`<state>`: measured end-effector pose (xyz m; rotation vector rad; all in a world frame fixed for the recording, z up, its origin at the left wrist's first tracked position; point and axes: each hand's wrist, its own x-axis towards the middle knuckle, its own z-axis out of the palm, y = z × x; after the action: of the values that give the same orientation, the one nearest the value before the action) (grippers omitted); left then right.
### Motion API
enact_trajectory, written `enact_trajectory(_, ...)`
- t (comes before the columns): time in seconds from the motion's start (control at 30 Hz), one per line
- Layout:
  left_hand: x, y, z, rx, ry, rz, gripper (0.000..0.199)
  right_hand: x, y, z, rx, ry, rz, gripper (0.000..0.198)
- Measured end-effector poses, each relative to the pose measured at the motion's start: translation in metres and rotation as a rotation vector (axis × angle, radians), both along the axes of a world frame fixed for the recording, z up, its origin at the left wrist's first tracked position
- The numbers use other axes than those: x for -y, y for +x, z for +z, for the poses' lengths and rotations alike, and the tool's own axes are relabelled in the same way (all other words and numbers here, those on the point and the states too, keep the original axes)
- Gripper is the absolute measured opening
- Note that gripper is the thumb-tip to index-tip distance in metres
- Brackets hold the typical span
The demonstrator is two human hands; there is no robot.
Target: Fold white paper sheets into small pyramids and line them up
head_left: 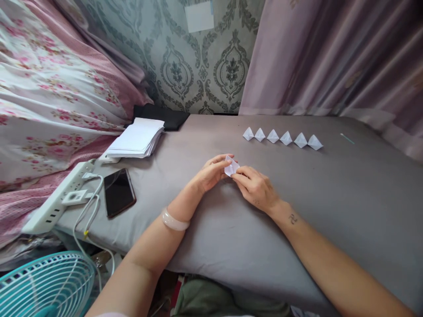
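Left hand and right hand pinch a paper between them

Left thumb lies over it, fingers partly curled behind; right thumb and forefinger nearly meet at its near edge; one corner points away from the hands, long axis hard to tell; it is white and creased, like six folded shapes beyond the right hand

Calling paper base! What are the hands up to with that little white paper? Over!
Left hand, right hand: both holding folded white paper. Paper partly hidden. Six folded pieces in a row beyond, none touching the hands.
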<state>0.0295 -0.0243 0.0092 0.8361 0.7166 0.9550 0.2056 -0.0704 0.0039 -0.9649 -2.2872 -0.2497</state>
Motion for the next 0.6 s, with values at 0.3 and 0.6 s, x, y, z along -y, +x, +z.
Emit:
enact_trajectory(0.3, -0.002, 0.007, -0.013, -0.232, 0.119, 0.199, 0.023, 0.001, -0.007, -0.003, 0.070, -0.021, 0.003, 0.026)
enact_trajectory(0.6, -0.008, 0.012, -0.029, -0.430, 0.292, 0.361, 0.017, 0.003, -0.011, -0.006, 0.091, -0.177, 0.007, 0.032)
